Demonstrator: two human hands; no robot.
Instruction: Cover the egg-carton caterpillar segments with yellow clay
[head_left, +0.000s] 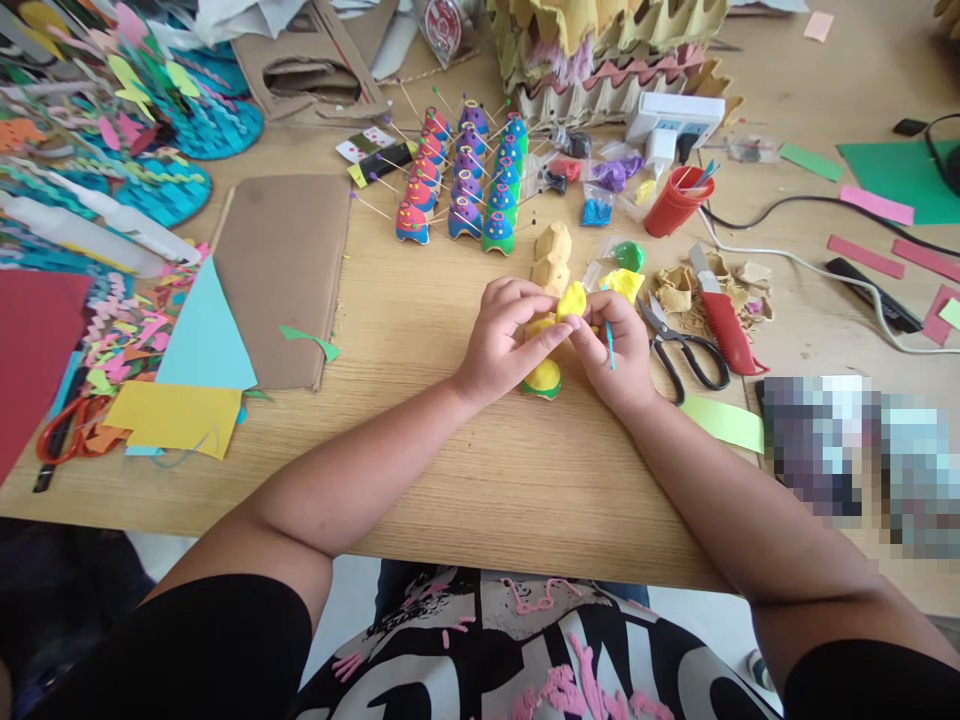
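Note:
My left hand (504,335) and my right hand (615,350) meet over the middle of the wooden table (450,470). Together they pinch a lump of yellow clay (571,300) against a small egg-carton cup, whose yellow and green base (544,379) shows under my left hand. A thin blue stick (609,345) also sits between the fingers of my right hand. Two bare cardboard cups (553,256) stand just beyond my hands. More yellow clay in a bag (622,283) lies to the right of them.
Painted cups with sticks (465,185) stand in rows behind. Scissors (682,345), a red craft knife (724,320), a red cup (673,203), clay bags and cables lie right. A brown cardboard sheet (281,270), coloured paper and orange scissors (67,430) lie left.

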